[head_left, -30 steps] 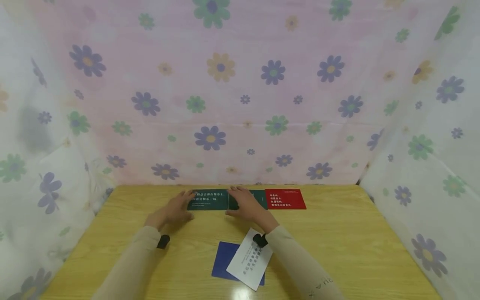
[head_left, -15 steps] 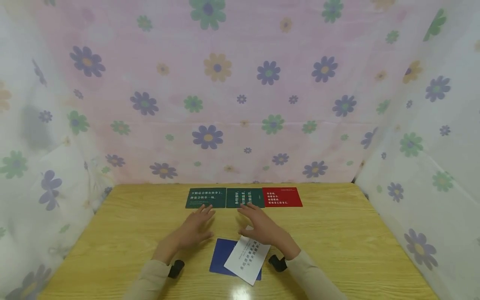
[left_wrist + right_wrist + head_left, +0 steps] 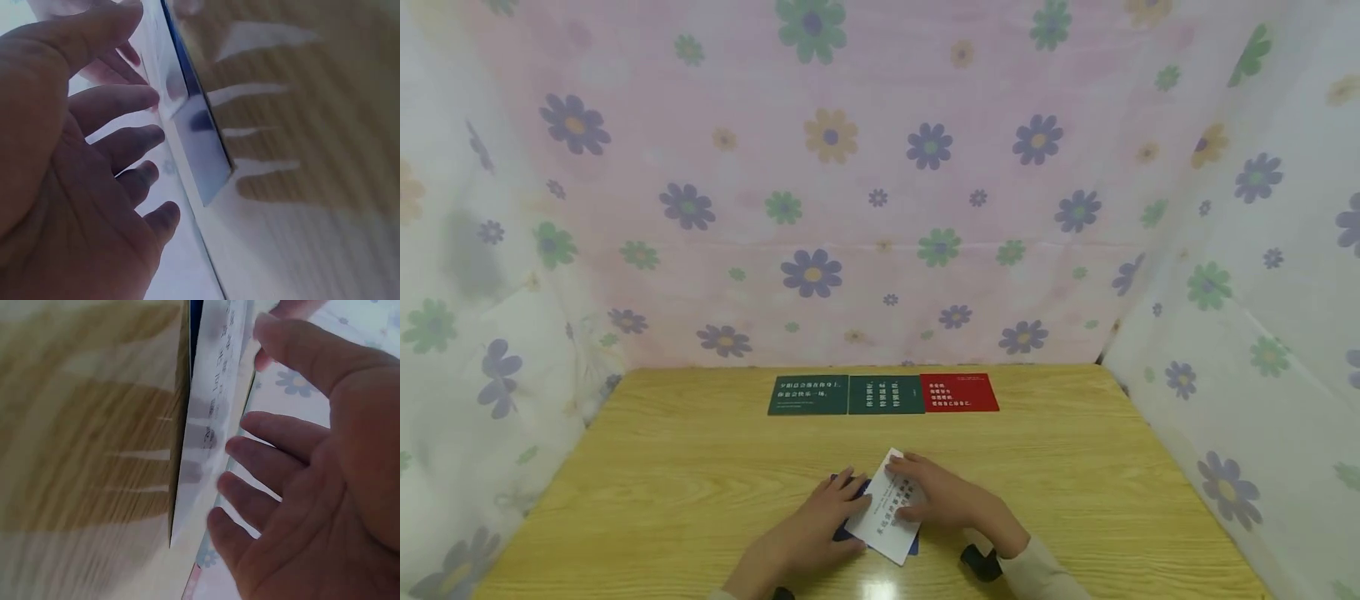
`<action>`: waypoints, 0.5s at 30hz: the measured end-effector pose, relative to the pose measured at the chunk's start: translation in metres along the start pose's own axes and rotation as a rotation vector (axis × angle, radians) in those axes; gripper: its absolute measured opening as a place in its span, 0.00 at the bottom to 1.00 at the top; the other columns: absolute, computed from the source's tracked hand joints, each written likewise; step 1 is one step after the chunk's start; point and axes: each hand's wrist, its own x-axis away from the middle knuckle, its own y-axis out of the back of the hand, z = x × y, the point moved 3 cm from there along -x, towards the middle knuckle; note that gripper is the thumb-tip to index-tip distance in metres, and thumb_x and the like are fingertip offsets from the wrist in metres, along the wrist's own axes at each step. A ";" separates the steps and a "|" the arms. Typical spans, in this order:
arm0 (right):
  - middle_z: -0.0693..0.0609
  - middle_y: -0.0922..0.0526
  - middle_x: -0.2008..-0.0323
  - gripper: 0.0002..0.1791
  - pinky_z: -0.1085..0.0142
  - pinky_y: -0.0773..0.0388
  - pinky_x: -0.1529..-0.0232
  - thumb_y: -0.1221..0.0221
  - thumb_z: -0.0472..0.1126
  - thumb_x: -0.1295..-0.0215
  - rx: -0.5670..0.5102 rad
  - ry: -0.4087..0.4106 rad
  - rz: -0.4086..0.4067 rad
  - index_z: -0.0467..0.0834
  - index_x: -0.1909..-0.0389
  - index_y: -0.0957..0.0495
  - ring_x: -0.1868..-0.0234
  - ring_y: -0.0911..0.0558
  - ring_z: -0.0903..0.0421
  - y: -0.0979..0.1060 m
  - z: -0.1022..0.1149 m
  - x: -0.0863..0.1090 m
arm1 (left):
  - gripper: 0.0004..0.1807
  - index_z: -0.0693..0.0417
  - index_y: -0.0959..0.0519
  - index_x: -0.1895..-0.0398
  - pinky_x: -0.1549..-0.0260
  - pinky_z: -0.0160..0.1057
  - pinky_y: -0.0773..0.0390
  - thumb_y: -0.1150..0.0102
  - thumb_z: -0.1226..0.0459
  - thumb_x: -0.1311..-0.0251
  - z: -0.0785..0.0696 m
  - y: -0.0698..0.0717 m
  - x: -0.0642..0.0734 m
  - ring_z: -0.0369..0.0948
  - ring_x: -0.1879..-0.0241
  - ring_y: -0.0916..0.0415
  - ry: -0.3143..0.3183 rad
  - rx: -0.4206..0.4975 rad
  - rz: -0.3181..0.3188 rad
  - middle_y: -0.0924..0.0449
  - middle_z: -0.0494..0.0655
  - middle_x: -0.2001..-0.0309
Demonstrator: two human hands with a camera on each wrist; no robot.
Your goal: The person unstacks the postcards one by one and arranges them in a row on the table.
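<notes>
A white card (image 3: 882, 523) printed with dark characters lies slanted on top of a blue card (image 3: 203, 156) near the front of the table. My left hand (image 3: 820, 525) is over the left part of the blue card, its fingertips close to the white card's left edge. Over the white card's right side is my right hand (image 3: 951, 500), covering part of the print. Both wrist views show relaxed, spread fingers, with nothing gripped. Whether any fingertip touches a card I cannot tell. Much of the blue card is hidden.
Along the back of the wooden table (image 3: 700, 467) lie a green card (image 3: 808, 394), a second green card (image 3: 886, 394) and a red card (image 3: 960, 392), side by side in a row. Flowered cloth (image 3: 880, 167) hangs behind and at both sides.
Both hands have drawn back from the green cards toward the front, and now reach the white and blue cards. The row at the back stays in place.
</notes>
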 end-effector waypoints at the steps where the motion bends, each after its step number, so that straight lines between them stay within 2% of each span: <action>1: 0.48 0.34 0.24 0.37 0.47 0.34 0.27 0.33 0.48 0.34 -0.004 -0.003 0.011 0.47 0.26 0.32 0.23 0.38 0.43 -0.001 -0.001 0.003 | 0.35 0.48 0.29 0.27 0.24 0.63 0.49 0.37 0.47 0.34 -0.002 -0.002 0.001 0.55 0.20 0.53 0.003 -0.003 0.010 0.42 0.49 0.21; 4: 0.48 0.34 0.24 0.38 0.48 0.35 0.26 0.33 0.49 0.34 -0.003 -0.006 0.028 0.46 0.25 0.33 0.23 0.37 0.44 -0.002 -0.002 0.011 | 0.36 0.45 0.30 0.26 0.24 0.62 0.48 0.38 0.44 0.35 -0.005 -0.008 0.004 0.53 0.19 0.54 0.024 -0.018 0.040 0.43 0.46 0.21; 9: 0.52 0.33 0.25 0.37 0.51 0.33 0.26 0.32 0.50 0.35 0.023 -0.015 0.025 0.50 0.26 0.32 0.23 0.37 0.47 -0.009 -0.003 0.021 | 0.37 0.46 0.29 0.26 0.25 0.64 0.46 0.36 0.44 0.37 -0.005 -0.016 0.008 0.55 0.20 0.53 0.048 -0.027 0.076 0.42 0.48 0.21; 15: 0.55 0.32 0.25 0.38 0.51 0.31 0.28 0.31 0.53 0.38 0.067 -0.023 0.023 0.53 0.27 0.31 0.23 0.36 0.49 -0.017 0.000 0.038 | 0.39 0.48 0.29 0.27 0.26 0.66 0.46 0.35 0.42 0.39 -0.009 -0.020 0.010 0.57 0.20 0.52 0.081 -0.084 0.059 0.42 0.50 0.21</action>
